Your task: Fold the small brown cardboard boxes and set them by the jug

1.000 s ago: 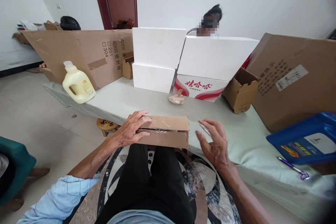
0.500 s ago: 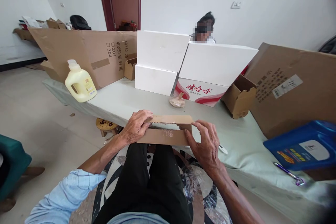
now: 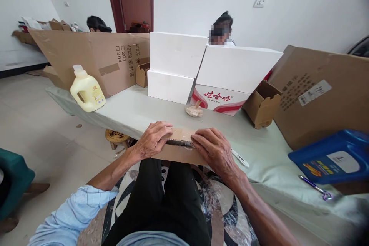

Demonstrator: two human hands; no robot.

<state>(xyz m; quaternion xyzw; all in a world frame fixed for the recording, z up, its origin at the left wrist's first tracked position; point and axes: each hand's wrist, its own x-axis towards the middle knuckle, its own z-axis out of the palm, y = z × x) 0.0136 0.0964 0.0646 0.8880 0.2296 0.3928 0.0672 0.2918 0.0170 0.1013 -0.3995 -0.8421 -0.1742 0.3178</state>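
Note:
A small brown cardboard box [image 3: 177, 154] lies at the table's near edge, just above my knees. A narrow dark gap shows between its top flaps. My left hand [image 3: 152, 140] grips its left end, fingers curled over the far flap and thumb at the gap. My right hand [image 3: 215, 148] is closed over the right part, fingers bent on the flap, covering that end. Beside my right wrist lies a slim white tool [image 3: 240, 158], which looks like a utility knife. Beyond the box sits a pale, crumpled-looking lump with a brown tab [image 3: 194, 111].
White boxes [image 3: 177, 55] and a red-and-white carton [image 3: 219, 100] stand stacked at the back. Large cardboard panels [image 3: 115, 61] flank the table. A yellow jug [image 3: 88, 92], a blue jug [image 3: 328, 157] and a purple pen-like object [image 3: 315, 187] lie around. Two people's heads show behind.
My right hand has moved left and inward over the box, and the gap between its flaps has narrowed. A second person's head has appeared at the back left.

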